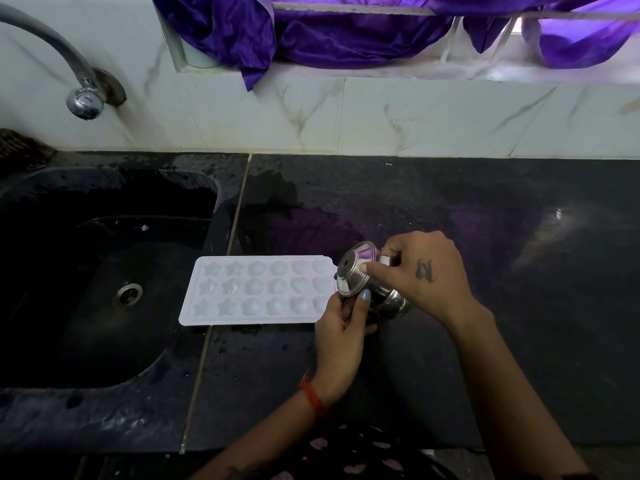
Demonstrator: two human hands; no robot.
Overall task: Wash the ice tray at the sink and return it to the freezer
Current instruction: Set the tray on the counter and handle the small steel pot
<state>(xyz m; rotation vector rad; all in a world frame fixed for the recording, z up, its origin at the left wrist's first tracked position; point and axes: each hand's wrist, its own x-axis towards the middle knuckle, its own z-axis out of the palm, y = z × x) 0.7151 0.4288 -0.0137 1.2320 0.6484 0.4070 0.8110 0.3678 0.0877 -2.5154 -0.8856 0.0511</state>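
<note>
A white ice tray (pixel 258 289) with star- and heart-shaped cells lies flat on the black counter (pixel 485 306), its left end just over the sink's edge. Right beside its right end I hold a small steel container (pixel 367 282), tipped on its side with its round lid facing the tray. My left hand (pixel 341 332) grips the container from below, thumb on the lid's rim. My right hand (pixel 424 271) holds it from above, forefinger pressed on the lid. Neither hand touches the tray.
A black sink (pixel 104 271) with a metal drain (pixel 127 295) takes up the left side. A curved tap (pixel 81 95) comes out of the marble wall above it. Purple cloth (pixel 311 32) hangs from the window ledge. The counter is wet near the sink.
</note>
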